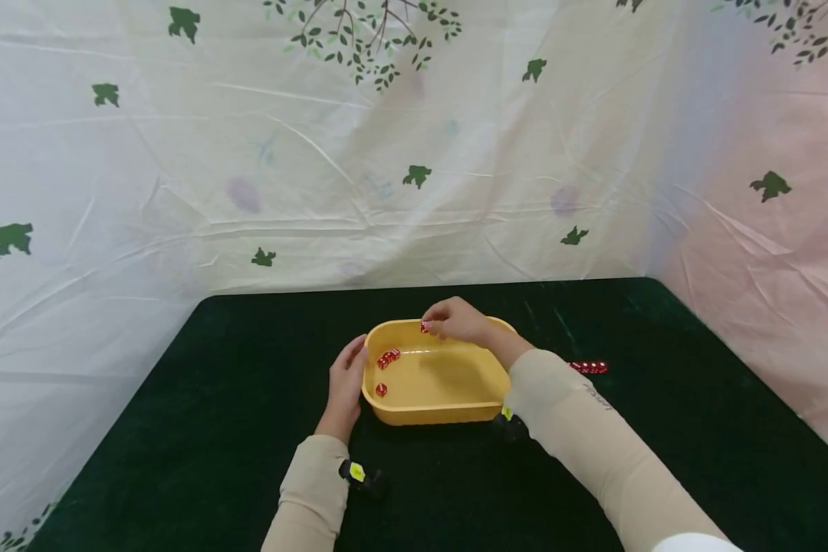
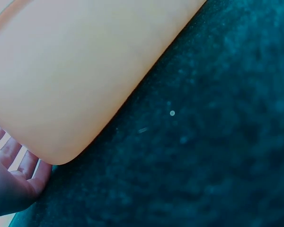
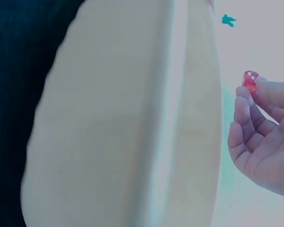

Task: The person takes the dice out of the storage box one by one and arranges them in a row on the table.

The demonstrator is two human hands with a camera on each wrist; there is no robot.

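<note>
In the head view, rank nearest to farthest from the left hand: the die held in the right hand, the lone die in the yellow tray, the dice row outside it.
1. Lone die: inside the yellow tray, left end.
2. Held die: in the right hand, near the tray's far rim.
3. Dice row: on the table, right of the tray.

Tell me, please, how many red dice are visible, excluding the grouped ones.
2: a red die pinched by the right hand near the far rim of the yellow tray, and a second die in the tray, apart from the dice cluster. The right sleeve may hide more.
</note>
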